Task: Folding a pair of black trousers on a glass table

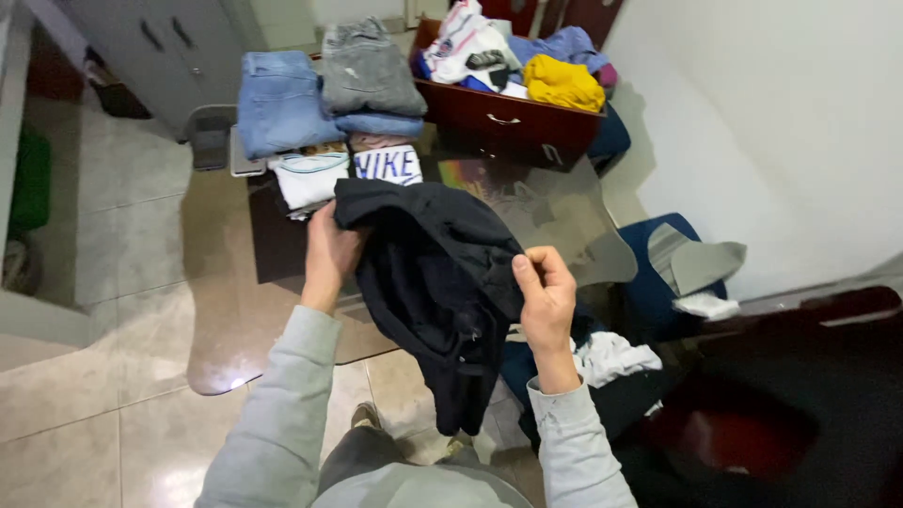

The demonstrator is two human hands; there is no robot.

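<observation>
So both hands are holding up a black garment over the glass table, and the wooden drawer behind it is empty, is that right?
Not quite. The wooden drawer is not empty: the head view shows it piled with clothes, among them a yellow garment. The rest stands: the left hand and right hand both hold up the black garment over the glass table.

Bare glass tabletop [235, 310] lies open near left; folded denim stacks [282, 103] and a dark red wooden drawer [508, 122] block the far side.
</observation>
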